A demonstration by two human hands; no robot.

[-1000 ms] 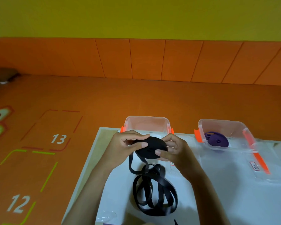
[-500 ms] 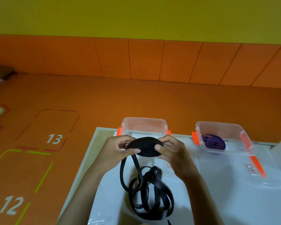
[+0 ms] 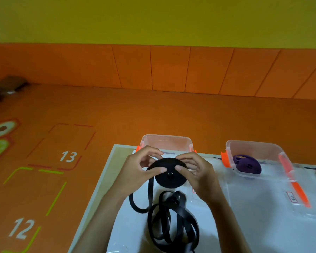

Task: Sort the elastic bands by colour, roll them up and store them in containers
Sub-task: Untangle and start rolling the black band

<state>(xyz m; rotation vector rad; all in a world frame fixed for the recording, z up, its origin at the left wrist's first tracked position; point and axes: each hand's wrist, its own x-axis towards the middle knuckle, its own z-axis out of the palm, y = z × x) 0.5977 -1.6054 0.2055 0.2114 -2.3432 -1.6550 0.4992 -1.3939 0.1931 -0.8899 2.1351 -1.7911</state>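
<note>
Above the table [image 3: 259,236] | left hand [image 3: 140,168], right hand [image 3: 197,172] pinch black band roll [image 3: 170,178] (thumbs on its face) | fingers curled

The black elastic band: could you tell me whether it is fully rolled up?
Only partly: the left hand and right hand hold a flat roll, while a loose tangle lies on the table.

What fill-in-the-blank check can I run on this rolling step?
1. The left hand and right hand hold a rolled disc of ____ elastic band.
2. In the right container, the finished roll is ____.
3. The unrolled tail hangs from the disc down to the ____.
4. The container clips are ____.

Missing words: black; purple; table; orange
</note>
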